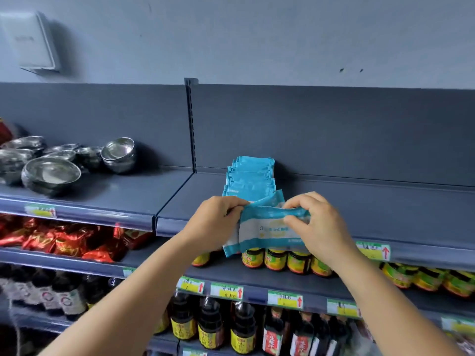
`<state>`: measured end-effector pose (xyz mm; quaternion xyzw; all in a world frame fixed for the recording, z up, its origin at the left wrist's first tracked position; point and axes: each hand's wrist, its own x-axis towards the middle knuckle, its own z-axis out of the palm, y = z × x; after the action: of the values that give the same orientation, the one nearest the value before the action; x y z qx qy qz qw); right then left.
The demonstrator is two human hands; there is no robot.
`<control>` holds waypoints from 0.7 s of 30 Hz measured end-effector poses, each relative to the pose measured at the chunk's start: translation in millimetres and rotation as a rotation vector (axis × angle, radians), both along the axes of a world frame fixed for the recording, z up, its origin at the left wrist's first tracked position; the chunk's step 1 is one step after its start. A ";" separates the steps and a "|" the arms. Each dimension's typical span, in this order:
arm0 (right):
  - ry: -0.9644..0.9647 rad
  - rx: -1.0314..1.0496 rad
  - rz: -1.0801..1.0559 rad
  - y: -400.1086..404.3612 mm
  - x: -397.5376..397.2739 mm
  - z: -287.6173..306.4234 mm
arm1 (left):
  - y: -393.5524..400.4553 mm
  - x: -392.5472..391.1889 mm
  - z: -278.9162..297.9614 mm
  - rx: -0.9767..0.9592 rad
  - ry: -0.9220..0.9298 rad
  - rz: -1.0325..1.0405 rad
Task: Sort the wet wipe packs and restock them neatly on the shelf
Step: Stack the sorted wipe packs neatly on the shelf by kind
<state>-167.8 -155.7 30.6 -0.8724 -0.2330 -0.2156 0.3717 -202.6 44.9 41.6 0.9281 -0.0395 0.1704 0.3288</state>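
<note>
Nearest the camera, two bare forearms reach up toward the top shelf (334,201). The left hand (214,222) and the right hand (317,222) hold a small bunch of wet wipe packs (267,232) between them at the shelf's front edge. The left hand's fingers are curled round the bunch's left end, and the right hand's fingers (295,222) pinch its upper right edge. At least two packs overlap in the bunch, their lower corners hanging down in front of the price rail and partly hiding the jars (276,259) on the shelf below.

Just behind the hands, a row of blue packs (250,176) already stands on the shelf, leaning back one behind another toward the rear panel. The held packs look ready to join the front of that row.

The risks lie in the soft, slippery wrappers. The bunch is gripped only along its top, so a loose pack could slide out and drop onto the jars. Pushing the new packs in too firmly might topple the leaning row backward or fan it sideways, spoiling the neat line. Packs set down unevenly would also sit crooked against the others.

Further left, on the neighbouring shelf section, steel bowls (51,173) sit well apart from the work. Behind everything is a plain grey wall.
</note>
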 end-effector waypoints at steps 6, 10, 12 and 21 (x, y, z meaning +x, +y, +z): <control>-0.042 -0.030 0.036 20.3 48.8 -7.6 | 8.5 40.2 5.3 0.111 0.019 -0.010; -0.006 -0.064 0.020 29.3 73.2 -15.8 | 14.6 65.8 4.5 0.053 0.076 -0.023; 0.017 -0.040 -0.001 34.4 82.6 -16.5 | 19.6 76.4 3.1 -0.107 0.086 -0.027; 0.203 -0.032 -0.062 54.2 105.3 -27.3 | 33.0 100.8 -32.7 0.107 0.162 0.061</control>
<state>-62.6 -101.6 3.3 -0.9024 -0.1703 -0.1339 0.3724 -101.7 77.9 8.9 0.9558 0.0067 0.1022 0.2756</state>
